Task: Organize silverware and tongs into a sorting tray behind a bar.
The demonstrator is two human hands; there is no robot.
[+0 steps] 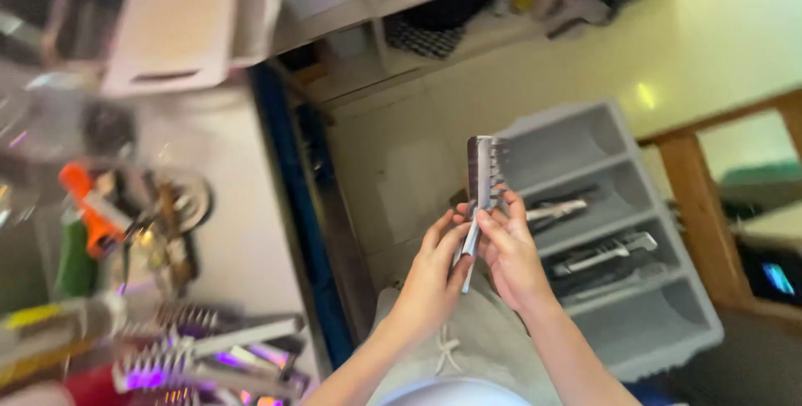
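Low in the middle of the frame, both hands meet on one metal utensil [482,185], a flat toothed tool with a slim handle, perhaps a serrated tong or scraper. The left hand [434,276] curls around the lower end of the handle, fingers closed on it. The right hand [511,247] pinches the same handle just above, fingertips pressed together on the metal. The two grips touch each other, and neither hand is clearly nearer the toothed end, though the right sits slightly higher.

The utensil's long axis runs almost straight up the frame. Its toothed head rises above both hands, well clear of the fingers, while the handle tip points down toward the lap.

Beyond and to the right, a grey compartment tray [660,322] lies on the floor. Its middle slots hold more metal utensils [606,251]; the tray's near and far compartments look bare. The held tool's head stands just left of the tray's upper compartment.
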